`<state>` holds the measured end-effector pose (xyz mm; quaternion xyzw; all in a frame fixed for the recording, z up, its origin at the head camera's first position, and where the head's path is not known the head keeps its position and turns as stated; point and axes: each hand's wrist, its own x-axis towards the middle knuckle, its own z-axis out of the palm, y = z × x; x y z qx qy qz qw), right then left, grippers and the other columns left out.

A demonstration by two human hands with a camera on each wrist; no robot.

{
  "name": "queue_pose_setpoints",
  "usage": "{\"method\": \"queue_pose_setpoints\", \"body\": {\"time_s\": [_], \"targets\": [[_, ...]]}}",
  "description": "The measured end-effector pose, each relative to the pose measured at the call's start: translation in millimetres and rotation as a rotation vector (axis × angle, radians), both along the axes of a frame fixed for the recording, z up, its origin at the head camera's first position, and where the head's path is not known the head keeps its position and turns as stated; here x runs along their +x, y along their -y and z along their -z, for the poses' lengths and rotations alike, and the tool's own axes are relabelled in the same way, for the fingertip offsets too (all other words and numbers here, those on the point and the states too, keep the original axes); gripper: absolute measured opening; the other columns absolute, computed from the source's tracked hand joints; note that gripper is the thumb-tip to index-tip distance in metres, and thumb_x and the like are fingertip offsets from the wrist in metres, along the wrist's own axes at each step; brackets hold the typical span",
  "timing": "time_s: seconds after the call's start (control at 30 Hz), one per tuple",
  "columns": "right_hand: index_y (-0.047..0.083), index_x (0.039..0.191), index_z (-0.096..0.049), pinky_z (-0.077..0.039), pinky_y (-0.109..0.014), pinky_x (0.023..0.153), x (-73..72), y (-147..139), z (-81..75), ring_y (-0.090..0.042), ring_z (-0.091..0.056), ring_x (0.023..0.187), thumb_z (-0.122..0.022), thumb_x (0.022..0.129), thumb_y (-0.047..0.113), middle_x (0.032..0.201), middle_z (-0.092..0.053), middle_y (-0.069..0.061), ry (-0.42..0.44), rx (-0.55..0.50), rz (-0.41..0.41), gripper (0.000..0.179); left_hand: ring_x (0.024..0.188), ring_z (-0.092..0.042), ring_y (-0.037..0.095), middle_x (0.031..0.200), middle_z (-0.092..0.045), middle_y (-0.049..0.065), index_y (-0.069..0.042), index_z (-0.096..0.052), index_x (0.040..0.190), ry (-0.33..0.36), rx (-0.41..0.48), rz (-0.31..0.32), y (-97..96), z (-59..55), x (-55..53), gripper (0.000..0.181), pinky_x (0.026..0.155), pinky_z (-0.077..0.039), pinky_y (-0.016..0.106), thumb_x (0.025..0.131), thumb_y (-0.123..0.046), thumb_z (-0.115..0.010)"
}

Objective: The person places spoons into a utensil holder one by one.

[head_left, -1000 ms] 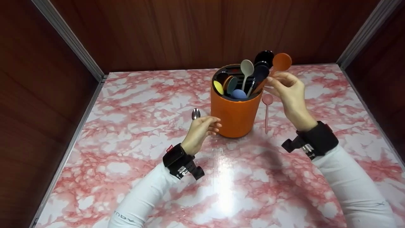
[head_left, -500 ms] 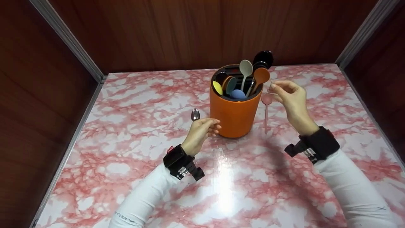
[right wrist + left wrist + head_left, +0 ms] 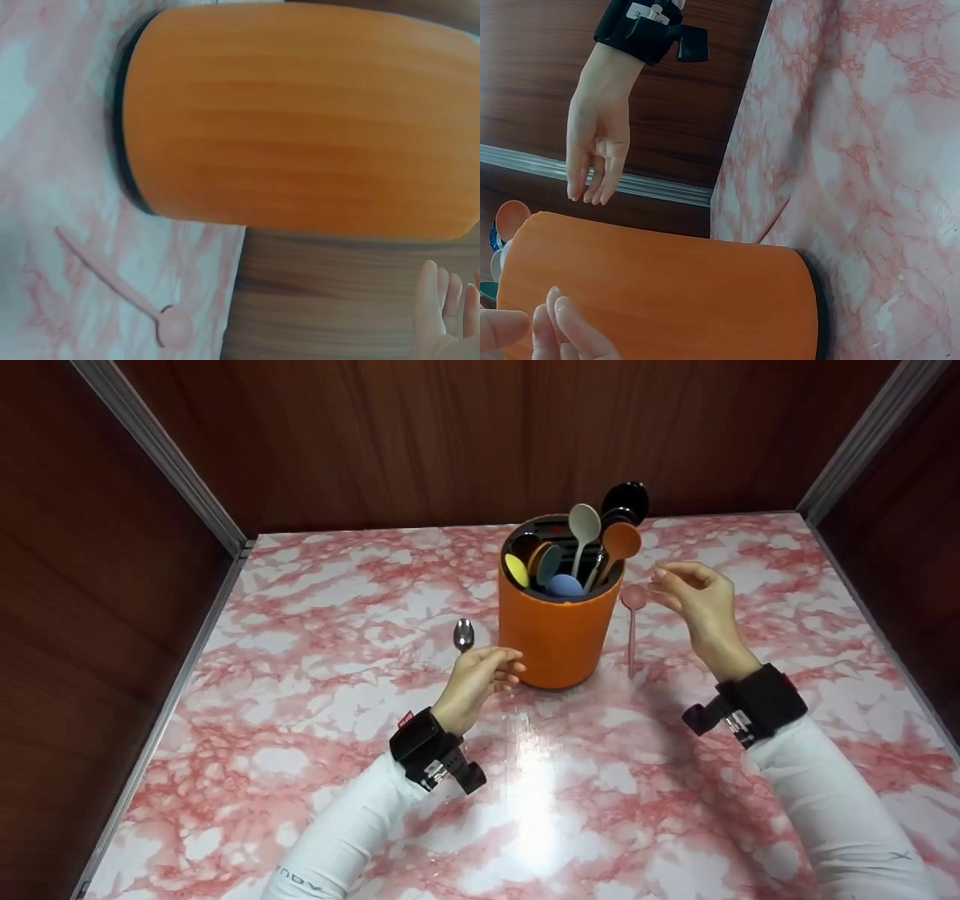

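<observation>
An orange cylindrical utensil holder (image 3: pixel 555 643) stands upright on the table. Inside its right side leans an orange spoon (image 3: pixel 622 541), bowl end up. My right hand (image 3: pixel 705 607) hovers just right of the holder's rim, empty, its fingers loosely bent and apart from the spoon. Near the holder's lower left side is my left hand (image 3: pixel 478 681), also holding nothing; in the left wrist view a small gap shows between thumb and fingertips (image 3: pixel 574 322). On the table right of the holder lies a pink spoon (image 3: pixel 633 598). A shiny metal spoon (image 3: pixel 463 634) lies left, its handle hidden behind my left hand.
Several other utensils fill the holder: a cream spoon (image 3: pixel 583 522), a black spoon (image 3: pixel 625 501), a yellow one (image 3: pixel 517 570) and a blue one (image 3: pixel 565 585) among them. Brown wood-grain panels (image 3: pixel 450 442) enclose the marbled table (image 3: pixel 300 697) at the back and sides.
My right hand has let go of the orange spoon, which has come down and left into the holder. The hand has then drawn away right and slightly down. My left hand has barely moved.
</observation>
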<state>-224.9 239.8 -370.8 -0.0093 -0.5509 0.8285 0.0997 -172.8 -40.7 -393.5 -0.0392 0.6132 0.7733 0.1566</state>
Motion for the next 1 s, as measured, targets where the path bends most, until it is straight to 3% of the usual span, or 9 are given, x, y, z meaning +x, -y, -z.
{"method": "queue_pose_setpoints", "body": {"time_s": [0.47,1.0], "targets": [[0.004,0.086,-0.07,-0.059,-0.027,0.076,-9.1,-13,28.8,-0.015,-0.067,0.073,-0.062,0.092,-0.004,0.081,-0.069,-0.005,0.057,0.028,-0.006,0.013,0.065,-0.056,0.01,0.08,-0.064,0.004,0.017,-0.057,0.114,0.049,-0.002,0.001,2.0,22.0,0.9,0.026,0.06,-0.048,0.018,0.098,-0.003,-0.049],[0.007,0.087,-0.068,-0.058,-0.026,0.077,-3.0,-12,62.3,-0.013,-0.067,0.073,-0.057,0.095,-0.004,0.08,-0.069,0.0,0.151,0.053,-0.009,0.017,0.063,-0.055,0.011,0.079,-0.064,0.006,0.009,-0.061,0.107,0.128,0.068,-0.053,5.4,41.2,-4.2,0.018,0.057,-0.048,0.018,0.097,-0.003,-0.053]]}}
